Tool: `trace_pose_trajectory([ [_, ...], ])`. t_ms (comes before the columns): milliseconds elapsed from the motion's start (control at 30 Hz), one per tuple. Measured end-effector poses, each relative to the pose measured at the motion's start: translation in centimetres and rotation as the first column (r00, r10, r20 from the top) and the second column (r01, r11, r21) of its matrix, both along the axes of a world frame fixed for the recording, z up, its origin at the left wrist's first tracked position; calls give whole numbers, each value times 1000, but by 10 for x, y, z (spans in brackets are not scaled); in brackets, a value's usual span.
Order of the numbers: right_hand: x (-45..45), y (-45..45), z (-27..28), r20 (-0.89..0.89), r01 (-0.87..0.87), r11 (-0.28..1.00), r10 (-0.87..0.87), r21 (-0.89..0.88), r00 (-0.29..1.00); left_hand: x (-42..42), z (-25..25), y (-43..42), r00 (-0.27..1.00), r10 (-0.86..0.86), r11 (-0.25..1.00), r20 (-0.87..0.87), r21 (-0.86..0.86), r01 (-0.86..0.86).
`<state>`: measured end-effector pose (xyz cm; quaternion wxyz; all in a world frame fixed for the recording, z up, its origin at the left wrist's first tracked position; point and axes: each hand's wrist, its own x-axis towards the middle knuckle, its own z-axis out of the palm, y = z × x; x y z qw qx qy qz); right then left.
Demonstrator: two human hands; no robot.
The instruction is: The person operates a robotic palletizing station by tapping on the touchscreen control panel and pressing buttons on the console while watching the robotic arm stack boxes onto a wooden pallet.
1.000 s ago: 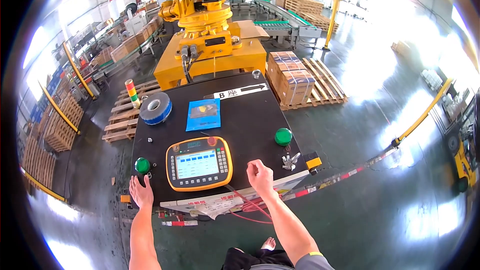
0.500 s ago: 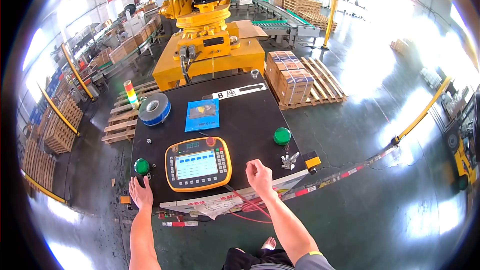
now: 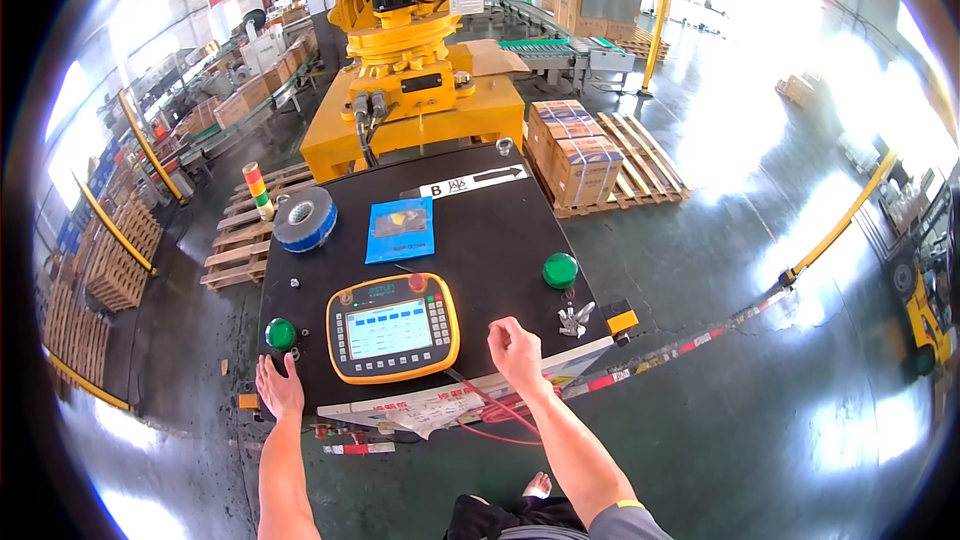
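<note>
Head view: the pendant (image 3: pixel 392 330) lies on the desk (image 3: pixel 490 250) near its front edge, between the two hands, screen up and lit; this placement presumably keeps the display readable from where the person stands. Left hand (image 3: pixel 280 388) is at the front left corner, just beside the left green button (image 3: pixel 280 334); its fingers lie close together, thumb apart, nothing grasped. It appears to rest there for support, though firm contact cannot be confirmed. Right hand (image 3: pixel 516 352) is at the front edge, right of the pendant, fingers curled together in a loose fist; no object shows in it, but whether something small is enclosed cannot be told. Both hands are clear of the pendant, leaving its screen and keys unobstructed. A red cable (image 3: pixel 510 420) hangs below the front edge. Right green button (image 3: pixel 560 271) and a cluster of metal pieces (image 3: pixel 575 320) lie beyond the right hand. Blue packet (image 3: pixel 400 231) and tape roll (image 3: pixel 305 220) sit farther back, likely to leave the front for the pendant.
</note>
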<state>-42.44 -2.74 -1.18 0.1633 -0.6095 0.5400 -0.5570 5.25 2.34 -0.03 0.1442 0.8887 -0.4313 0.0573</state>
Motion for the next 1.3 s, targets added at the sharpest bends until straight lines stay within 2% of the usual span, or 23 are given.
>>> trace_pose_trajectory([
  [400, -1, 1, 0, 23, -14, 999, 13, 41, 1000, 8, -10, -2, 1000, 4, 1000, 10, 10, -4],
  [500, -1, 1, 1, 16, -10, 1000, 10, -20, 1000, 4, -4, -2, 1000, 3, 1000, 4, 17, -4],
  [767, -2, 4, 7, 15, -20, 999, 19, 44, 1000, 3, -3, -2, 1000, 8, 999, 13, 35, -9],
  [1300, -2, 2, 4, 19, -22, 999, 22, 29, 1000, 9, -11, -3, 999, -3, 1000, 49, -8, 3],
])
